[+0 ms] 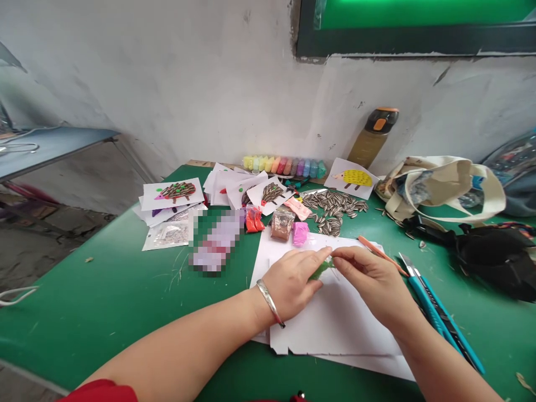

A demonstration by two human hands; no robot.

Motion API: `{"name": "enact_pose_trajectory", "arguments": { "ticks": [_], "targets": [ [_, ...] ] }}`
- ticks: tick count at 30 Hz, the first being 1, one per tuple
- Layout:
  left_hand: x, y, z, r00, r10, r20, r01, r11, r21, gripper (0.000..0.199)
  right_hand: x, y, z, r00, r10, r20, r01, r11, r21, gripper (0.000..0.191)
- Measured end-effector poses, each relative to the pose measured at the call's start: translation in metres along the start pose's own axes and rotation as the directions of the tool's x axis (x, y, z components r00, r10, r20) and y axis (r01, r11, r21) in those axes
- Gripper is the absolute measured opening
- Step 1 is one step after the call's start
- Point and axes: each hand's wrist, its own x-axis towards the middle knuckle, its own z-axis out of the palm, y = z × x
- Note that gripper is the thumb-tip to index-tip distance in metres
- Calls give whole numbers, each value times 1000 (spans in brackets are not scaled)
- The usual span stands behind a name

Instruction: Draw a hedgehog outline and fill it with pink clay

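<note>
A small green packet (322, 269) hangs between my two hands, above white paper sheets (330, 329). My left hand (295, 279), with a silver bangle at the wrist, has its fingers closed on the packet's left side. The thumb and forefinger of my right hand (372, 279) pinch its right edge. Just beyond the hands lie a brown clay packet (282, 224), a pink one (300, 233) and a red one (254, 219).
Sunflower seeds (335, 205) are heaped behind the paper. Hedgehog pictures (176, 192) lie at the left. Blue-handled cutters (444, 318) and an orange tool (381, 254) are at the right, near a cloth bag (444, 190). A bottle (372, 137) leans by the wall.
</note>
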Motion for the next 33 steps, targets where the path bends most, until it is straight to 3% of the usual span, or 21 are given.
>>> {"name": "enact_pose_trajectory", "arguments": {
  "ticks": [3,10,16,20,26,33],
  "targets": [
    [0,-1,0,1000,-21,-2,21,1000,-10,63,-2,0,2,999,0,39,-2,999,47,18],
    [-1,-2,0,1000,-15,-21,14,999,-42,61,-5,-12,-3,985,-174,4,173,975,-140,6],
    [1,-5,0,999,-44,-26,42,997,-71,62,-2,-14,-5,977,-212,36,215,972,-99,11],
    [1,-6,0,997,-49,-52,44,994,-102,62,-2,-14,-3,982,-171,75,170,985,21,17],
    [1,-6,1,995,-70,-71,61,991,-119,61,-1,-16,-3,989,-47,141,37,997,73,5],
    [2,-4,-1,997,-26,-71,19,995,-101,61,1,-8,-2,986,49,156,-82,974,210,9]
  ]
}}
